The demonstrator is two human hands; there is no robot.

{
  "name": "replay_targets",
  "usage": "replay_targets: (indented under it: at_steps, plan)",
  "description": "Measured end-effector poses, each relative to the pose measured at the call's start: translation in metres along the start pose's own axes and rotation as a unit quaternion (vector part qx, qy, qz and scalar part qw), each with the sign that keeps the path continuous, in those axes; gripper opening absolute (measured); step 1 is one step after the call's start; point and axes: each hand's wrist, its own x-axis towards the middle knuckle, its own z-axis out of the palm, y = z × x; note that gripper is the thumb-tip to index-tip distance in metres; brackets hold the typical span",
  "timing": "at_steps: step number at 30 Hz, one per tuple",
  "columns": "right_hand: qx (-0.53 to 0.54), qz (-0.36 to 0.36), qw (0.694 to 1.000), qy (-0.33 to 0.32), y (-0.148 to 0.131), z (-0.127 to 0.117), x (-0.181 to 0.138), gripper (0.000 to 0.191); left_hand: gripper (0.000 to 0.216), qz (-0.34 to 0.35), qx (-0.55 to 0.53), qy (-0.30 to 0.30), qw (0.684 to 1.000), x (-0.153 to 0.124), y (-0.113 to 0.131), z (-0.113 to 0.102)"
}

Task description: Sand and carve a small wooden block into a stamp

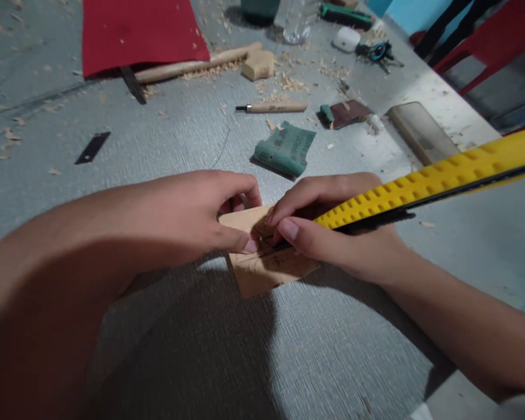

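A small flat piece of light wood (266,271) with pencil lines lies on the grey table (332,350). My left hand (192,213) is closed over its left edge, thumb pressed on the top face. My right hand (332,230) grips a yellow utility knife (424,186) near its front end; the knife's tip meets the wood between my two thumbs. The long yellow handle runs up to the right.
Behind lie folded green sandpaper (285,150), a wooden-handled carving tool (273,108), a wood block (258,64), a long wooden stick (192,67), red cloth (135,32), a loose black blade (93,147), a sharpening stone (422,133), keys (378,53) and scattered wood shavings.
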Motion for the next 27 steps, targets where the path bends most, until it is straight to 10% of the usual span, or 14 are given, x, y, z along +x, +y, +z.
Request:
replay_targets:
  at_steps: [27]
  plan:
    - [-0.036, -0.179, 0.979, -0.086, 0.0016, 0.0011, 0.0045, 0.016, 0.024, -0.006, 0.016, -0.035, 0.999, 0.0022, 0.0011, -0.0032]
